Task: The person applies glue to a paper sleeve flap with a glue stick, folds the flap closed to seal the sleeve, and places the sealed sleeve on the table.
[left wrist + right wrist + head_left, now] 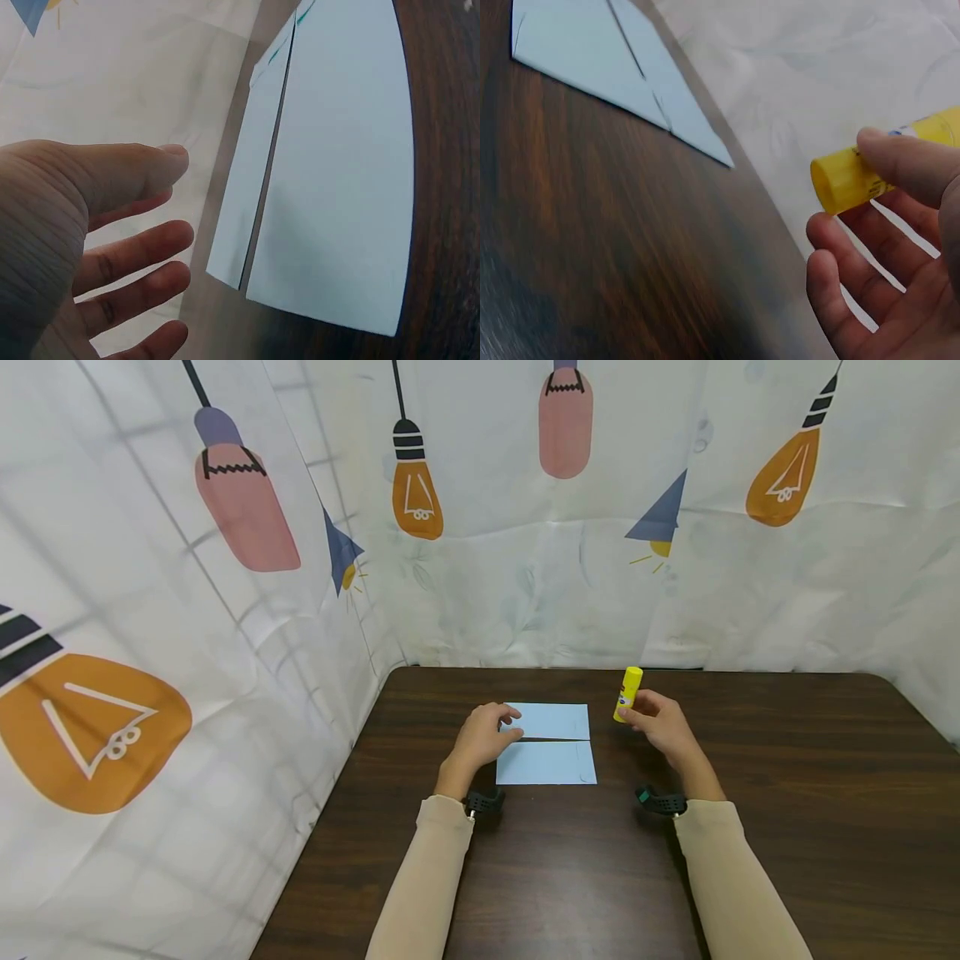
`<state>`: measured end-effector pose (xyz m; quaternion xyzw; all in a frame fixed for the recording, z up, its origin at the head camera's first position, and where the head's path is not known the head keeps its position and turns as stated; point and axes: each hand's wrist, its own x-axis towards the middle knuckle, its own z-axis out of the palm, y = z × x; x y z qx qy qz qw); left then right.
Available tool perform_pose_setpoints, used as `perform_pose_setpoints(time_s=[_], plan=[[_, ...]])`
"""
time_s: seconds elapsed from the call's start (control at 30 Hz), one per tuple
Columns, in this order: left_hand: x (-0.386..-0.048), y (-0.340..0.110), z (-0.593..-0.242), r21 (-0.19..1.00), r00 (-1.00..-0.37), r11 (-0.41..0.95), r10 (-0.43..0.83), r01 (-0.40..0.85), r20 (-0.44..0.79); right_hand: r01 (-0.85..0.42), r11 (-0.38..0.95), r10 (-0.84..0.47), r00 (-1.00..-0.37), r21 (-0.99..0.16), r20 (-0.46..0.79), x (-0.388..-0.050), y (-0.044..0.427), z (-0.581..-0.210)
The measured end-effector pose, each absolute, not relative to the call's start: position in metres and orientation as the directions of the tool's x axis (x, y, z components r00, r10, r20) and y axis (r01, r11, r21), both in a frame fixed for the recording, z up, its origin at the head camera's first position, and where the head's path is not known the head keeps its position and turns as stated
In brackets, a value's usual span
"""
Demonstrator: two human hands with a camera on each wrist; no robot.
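Note:
Two pale blue paper pieces lie one behind the other on the dark table, a thin gap between them: the far piece and the near piece. Over the left end of the far piece hovers my left hand, its fingers loosely bent and nothing between them; the left wrist view shows thumb and fingers apart. To the right of the papers, my right hand pinches a yellow glue stick between thumb and fingers, upright and tilted slightly. In the right wrist view the glue stick appears capped or closed at its visible end.
The dark wooden table ends at the back against a white curtain printed with lamps and bulbs. Another curtain side runs along the left edge. Each wrist wears a black strap.

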<state>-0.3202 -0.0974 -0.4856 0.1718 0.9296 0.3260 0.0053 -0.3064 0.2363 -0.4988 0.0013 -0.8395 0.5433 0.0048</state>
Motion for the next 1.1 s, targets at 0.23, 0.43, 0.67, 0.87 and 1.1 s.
perform_pose_setpoints(time_s=[0.23, 0.43, 0.67, 0.87, 1.1], plan=[[-0.323, -0.105, -0.491, 0.582, -0.943, 0.75, 0.319, 0.314, 0.097, -0.016, 0.49, 0.036, -0.999, -0.872, 0.038, -0.305, 0.244, -0.502], [-0.323, -0.11, -0.493, 0.56, -0.952, 0.778, 0.299, 0.286, 0.07, 0.009, 0.516, 0.071, -0.997, -0.856, 0.032, -0.303, 0.25, -0.505], [-0.324, -0.114, -0.495, 0.539, -0.957, 0.8, 0.287, 0.265, 0.045, 0.038, 0.534, 0.102, -0.995, -0.844, 0.02, -0.302, 0.255, -0.508], [-0.323, -0.115, -0.496, 0.539, -0.958, 0.802, 0.286, 0.256, 0.029, 0.082, 0.554, 0.121, -0.992, -0.829, -0.017, -0.302, 0.257, -0.511], [-0.323, -0.117, -0.496, 0.534, -0.955, 0.805, 0.296, 0.26, 0.018, 0.086, 0.555, 0.116, -0.993, -0.827, -0.026, -0.301, 0.26, -0.511]])
